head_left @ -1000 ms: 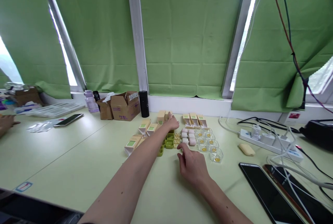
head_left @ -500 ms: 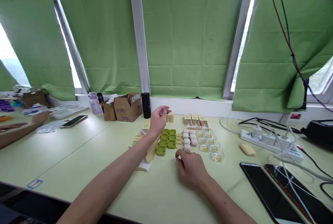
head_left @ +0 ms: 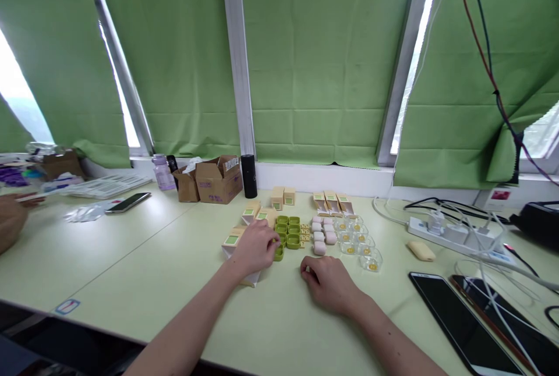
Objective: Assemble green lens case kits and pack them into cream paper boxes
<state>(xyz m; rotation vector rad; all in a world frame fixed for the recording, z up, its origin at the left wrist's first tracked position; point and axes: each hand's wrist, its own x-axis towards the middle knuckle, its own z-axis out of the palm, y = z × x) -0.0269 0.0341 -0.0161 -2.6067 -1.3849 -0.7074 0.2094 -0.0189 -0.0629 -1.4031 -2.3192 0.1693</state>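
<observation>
My left hand [head_left: 255, 245] is over the left edge of a group of small green square trays [head_left: 294, 241], partly covering them. Its fingers are curled together; what they hold, if anything, is hidden. Open cardboard boxes with green labels [head_left: 231, 240] lie beside and beneath it. My right hand [head_left: 329, 284] rests on the table with fingers curled in, contents hidden, just below the pale pink blocks [head_left: 319, 248]. Tiny yellow pieces [head_left: 304, 236] lie between trays and blocks. Clear dishes with yellow centres [head_left: 371, 260] stand to the right.
Behind are two small closed boxes [head_left: 289, 196], three open boxes [head_left: 332, 204], a black bottle [head_left: 248, 176] and brown cartons [head_left: 218, 179]. A power strip [head_left: 458, 238] and phones [head_left: 458, 318] lie right. Another person's hand [head_left: 30, 200] is at far left.
My left hand has come back toward me and down, from near the rear small box to the left of the green trays. Two small boxes now show behind. The other person's arm has drawn left.
</observation>
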